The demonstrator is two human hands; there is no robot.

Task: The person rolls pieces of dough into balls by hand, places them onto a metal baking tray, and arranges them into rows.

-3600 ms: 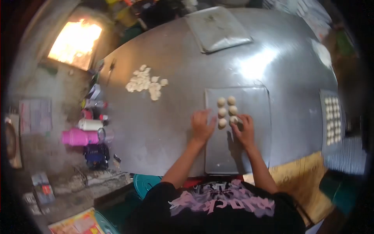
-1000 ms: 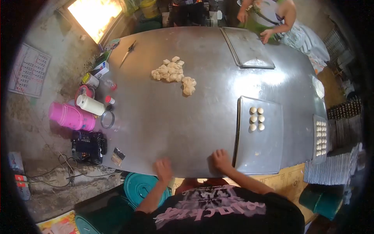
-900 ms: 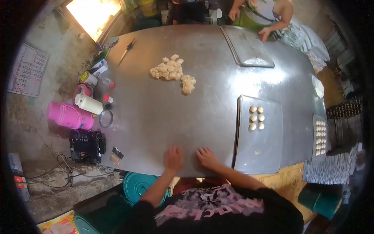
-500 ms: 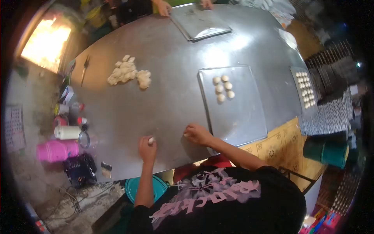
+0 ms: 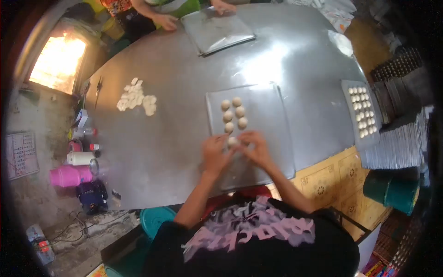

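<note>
Head view, left hand (image 5: 214, 152) and right hand (image 5: 255, 147) pinching dough ball (image 5: 232, 141), tray (image 5: 272, 138) near edge bare

The dough ball (image 5: 232, 141) is mostly hidden between the left hand (image 5: 213, 153) and right hand (image 5: 256, 148), so the grip is unclear. The co-worker (image 5: 159, 9) is cut off by the top edge. Items beside the pink container (image 5: 69, 176) blur together.
</note>
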